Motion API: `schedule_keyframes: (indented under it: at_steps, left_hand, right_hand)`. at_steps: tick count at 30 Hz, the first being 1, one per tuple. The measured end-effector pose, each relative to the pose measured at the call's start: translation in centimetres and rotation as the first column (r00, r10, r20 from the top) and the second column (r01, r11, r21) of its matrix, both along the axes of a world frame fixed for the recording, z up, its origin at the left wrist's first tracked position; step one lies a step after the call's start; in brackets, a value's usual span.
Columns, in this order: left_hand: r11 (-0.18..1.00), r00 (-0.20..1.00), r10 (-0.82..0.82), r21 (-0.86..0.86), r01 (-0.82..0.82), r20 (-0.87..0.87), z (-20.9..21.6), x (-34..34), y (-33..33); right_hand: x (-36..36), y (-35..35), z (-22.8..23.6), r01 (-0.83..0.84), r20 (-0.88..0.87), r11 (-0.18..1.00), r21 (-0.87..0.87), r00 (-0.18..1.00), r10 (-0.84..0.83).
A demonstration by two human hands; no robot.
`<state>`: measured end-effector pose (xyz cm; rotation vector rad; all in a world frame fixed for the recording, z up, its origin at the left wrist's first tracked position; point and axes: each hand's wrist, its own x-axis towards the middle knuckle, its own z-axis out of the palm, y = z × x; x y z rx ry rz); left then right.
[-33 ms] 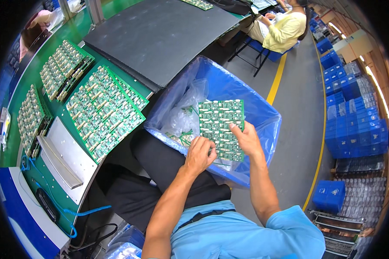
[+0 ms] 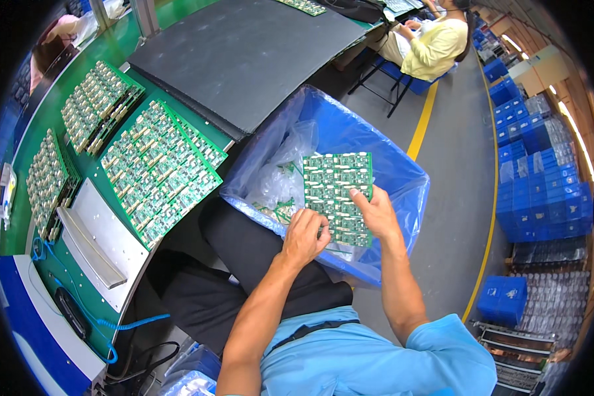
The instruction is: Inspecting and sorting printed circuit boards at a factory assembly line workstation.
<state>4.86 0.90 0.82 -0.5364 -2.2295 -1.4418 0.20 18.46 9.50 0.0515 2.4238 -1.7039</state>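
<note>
A green circuit board panel (image 2: 336,191), packed with rows of small components, is held over a blue bin (image 2: 412,175) lined with clear plastic. My right hand (image 2: 378,212) grips its right edge, thumb lying on the top face and fingers hidden beneath. At the lower left edge, my left hand (image 2: 303,236) is closed with curled fingers on the panel's border; its fingertips are partly hidden. Inside the bin, crumpled clear plastic (image 2: 274,188) and small green board pieces (image 2: 280,211) show to the left of the panel.
Stacks of similar circuit board panels (image 2: 162,171) cover the green bench on the left, beside a white metal plate with a grey bar (image 2: 92,247). A black mat (image 2: 244,59) lies beyond. A seated co-worker (image 2: 435,49) is at the far right, and blue crates (image 2: 541,198) line the aisle.
</note>
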Motion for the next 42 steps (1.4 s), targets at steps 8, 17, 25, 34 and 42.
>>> schedule_keyframes:
  at_steps: [8, 17, 25, 34, 42]
  left_hand:
    - [0.982, 0.986, 0.123, 0.129, -0.138, 0.114, -1.0, -0.2, -0.1]
    - [0.963, 0.974, 0.087, 0.234, -0.136, 0.208, -0.7, -0.1, -0.6]
    - [0.991, 0.996, -0.024, 0.132, 0.013, 0.081, 0.0, -0.4, -1.1]
    - [0.997, 0.991, -0.070, 0.040, 0.066, 0.111, -0.5, -0.4, -0.8]
    - [0.984, 0.979, -0.178, 0.047, 0.174, 0.100, 0.8, -0.1, -1.2]
  right_hand:
    - [0.4, -0.4, 0.1, 0.043, 0.022, 0.992, -0.123, 0.999, -0.041]
    - [0.2, 1.1, -0.2, 0.106, 0.032, 0.985, -0.136, 0.994, -0.102]
    - [-0.2, 1.8, 0.7, 0.116, 0.009, 0.980, -0.164, 0.993, -0.116]
    - [0.0, 1.4, 1.2, 0.112, 0.061, 0.977, -0.181, 0.993, -0.103]
    - [0.0, 1.5, 1.0, 0.109, 0.045, 0.979, -0.173, 0.994, -0.102]
